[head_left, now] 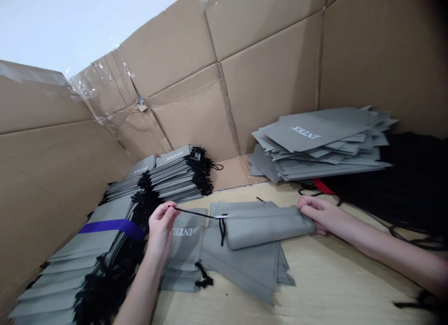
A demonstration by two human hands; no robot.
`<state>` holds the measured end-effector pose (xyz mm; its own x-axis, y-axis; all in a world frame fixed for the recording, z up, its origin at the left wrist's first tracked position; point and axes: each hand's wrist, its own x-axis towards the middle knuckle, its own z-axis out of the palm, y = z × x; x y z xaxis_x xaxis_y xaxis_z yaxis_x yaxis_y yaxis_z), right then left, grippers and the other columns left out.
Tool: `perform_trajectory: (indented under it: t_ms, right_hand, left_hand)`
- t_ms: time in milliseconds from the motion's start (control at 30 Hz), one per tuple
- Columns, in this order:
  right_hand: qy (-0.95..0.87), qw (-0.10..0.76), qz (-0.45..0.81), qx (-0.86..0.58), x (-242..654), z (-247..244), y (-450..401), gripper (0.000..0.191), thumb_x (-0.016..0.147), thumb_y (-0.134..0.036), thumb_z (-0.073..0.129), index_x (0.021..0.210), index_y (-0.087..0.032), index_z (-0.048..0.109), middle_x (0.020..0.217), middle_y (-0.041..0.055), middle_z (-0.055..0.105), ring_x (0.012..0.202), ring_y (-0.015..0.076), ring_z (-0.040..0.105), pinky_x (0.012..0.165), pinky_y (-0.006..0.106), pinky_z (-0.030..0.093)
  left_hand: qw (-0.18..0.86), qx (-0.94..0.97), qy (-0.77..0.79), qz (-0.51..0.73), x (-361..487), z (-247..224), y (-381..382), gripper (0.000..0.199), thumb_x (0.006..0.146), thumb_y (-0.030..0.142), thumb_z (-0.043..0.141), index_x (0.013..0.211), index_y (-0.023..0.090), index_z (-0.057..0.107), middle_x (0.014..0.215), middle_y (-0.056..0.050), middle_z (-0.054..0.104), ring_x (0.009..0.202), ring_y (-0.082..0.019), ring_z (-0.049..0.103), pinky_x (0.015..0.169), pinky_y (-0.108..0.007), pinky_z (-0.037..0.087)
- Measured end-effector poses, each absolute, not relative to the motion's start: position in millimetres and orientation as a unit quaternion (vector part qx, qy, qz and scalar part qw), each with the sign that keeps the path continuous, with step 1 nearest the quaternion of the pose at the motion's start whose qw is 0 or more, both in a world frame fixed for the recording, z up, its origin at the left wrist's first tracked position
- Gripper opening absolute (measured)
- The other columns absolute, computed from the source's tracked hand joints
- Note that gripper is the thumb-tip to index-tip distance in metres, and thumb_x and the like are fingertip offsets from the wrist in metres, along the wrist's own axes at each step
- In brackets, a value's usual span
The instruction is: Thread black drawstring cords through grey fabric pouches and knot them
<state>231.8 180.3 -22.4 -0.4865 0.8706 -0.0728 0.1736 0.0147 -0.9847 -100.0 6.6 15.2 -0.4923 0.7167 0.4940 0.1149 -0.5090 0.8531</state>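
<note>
A grey fabric pouch (266, 226) is stretched sideways above the table. My right hand (317, 215) pinches its right end. A black cord (194, 212) runs taut from the pouch's left edge to my left hand (163, 217), whose thumb and fingertips are closed on it. Where cord and pouch meet, a thin whitish piece (220, 217) pokes out; I cannot make out what it is. A black loop (222, 231) dangles just below. Under the pouch lie several flat grey pieces (241, 264), and to their left a grey pouch marked INTEX (189, 241) with black cord at its corner.
Corded grey pouches are stacked at left (105, 241), under a purple band (112, 226), and behind (175, 173). Loose grey pieces (325, 129) pile up at back right. Beside them lies a heap of black cords (413, 185) with a red strip (322, 186). Cardboard walls (266, 73) surround the table.
</note>
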Motion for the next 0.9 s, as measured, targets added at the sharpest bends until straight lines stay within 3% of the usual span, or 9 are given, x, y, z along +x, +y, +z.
perform_trajectory:
  t_ms: [133,200,300,367,467,633,800,900]
  right_hand:
    - [-0.653,0.302,0.569,-0.398,231.0,-15.9,174.4,0.022,0.057,-0.04,0.046,0.061,-0.024,0.032,0.033,-0.0125,0.026,0.027,0.0049,0.024,0.033,0.018,0.019]
    - [-0.659,0.299,0.57,-0.39,230.6,-12.1,169.9,0.02,0.058,-0.039,0.046,0.062,-0.024,0.032,0.034,-0.0125,0.027,0.028,0.005,0.024,0.034,0.018,0.019]
    - [-0.667,0.296,0.569,-0.38,228.6,-8.1,162.2,0.019,0.059,-0.036,0.047,0.063,-0.023,0.034,0.036,-0.0121,0.03,0.029,0.0053,0.027,0.035,0.017,0.018]
    - [-0.674,0.289,0.573,-0.366,226.2,-7.5,157.0,0.021,0.061,-0.037,0.049,0.065,-0.024,0.034,0.037,-0.0125,0.028,0.03,0.0054,0.027,0.034,0.017,0.018]
    - [-0.685,0.296,0.586,-0.318,223.9,-6.9,148.8,0.024,0.068,-0.04,0.051,0.067,-0.023,0.034,0.042,-0.0126,0.027,0.032,0.0049,0.024,0.035,0.017,0.019]
    - [-0.749,0.291,0.541,-0.247,231.3,-1.5,141.8,0.025,0.086,-0.045,0.046,0.079,-0.021,0.044,0.052,-0.0086,0.037,0.042,0.0064,0.033,0.041,0.018,0.026]
    - [-0.834,0.264,0.411,-0.256,239.4,-0.8,148.2,0.032,0.091,-0.041,0.041,0.113,-0.02,0.051,0.058,-0.0034,0.051,0.056,0.0145,0.053,0.058,0.026,0.042]
    - [-0.882,0.284,0.28,-0.25,241.2,2.0,149.4,0.025,0.091,-0.035,0.04,0.097,-0.021,0.06,0.062,-0.0002,0.054,0.058,0.016,0.054,0.056,0.026,0.039]
  left_hand:
    - [0.334,0.525,0.459,0.634,-96.9,21.7,-4.0,0.04,0.057,0.052,0.076,0.059,0.013,0.069,0.058,-0.008,0.063,0.062,-0.022,0.06,0.06,-0.035,0.049]
    - [0.347,0.533,0.473,0.609,-87.5,22.0,-4.1,0.043,0.067,0.056,0.067,0.078,0.015,0.072,0.075,-0.012,0.068,0.072,-0.024,0.061,0.062,-0.035,0.049]
    - [0.272,0.574,0.558,0.534,-69.8,22.6,1.4,0.037,0.081,0.045,0.057,0.108,0.021,0.065,0.113,-0.011,0.063,0.105,-0.025,0.054,0.083,-0.035,0.044]
    - [0.233,0.624,0.598,0.445,-56.0,24.4,4.2,0.038,0.085,0.043,0.052,0.114,0.021,0.062,0.118,-0.01,0.061,0.111,-0.025,0.05,0.091,-0.034,0.039]
    - [0.205,0.683,0.619,0.33,-34.9,28.2,2.5,0.038,0.084,0.043,0.052,0.115,0.023,0.061,0.104,-0.007,0.066,0.094,-0.022,0.057,0.082,-0.03,0.041]
    - [0.116,0.698,0.66,0.253,-22.1,27.8,-5.8,0.025,0.086,0.039,0.049,0.09,0.02,0.065,0.069,0.001,0.063,0.06,-0.013,0.052,0.059,-0.022,0.035]
    - [0.104,0.663,0.692,0.266,-28.5,23.0,-8.6,0.024,0.086,0.04,0.05,0.087,0.019,0.06,0.069,0.002,0.059,0.057,-0.011,0.047,0.056,-0.02,0.031]
    - [0.125,0.669,0.689,0.249,-26.7,23.1,-9.4,0.023,0.087,0.039,0.048,0.084,0.019,0.058,0.064,0.004,0.053,0.057,-0.01,0.044,0.056,-0.019,0.03]
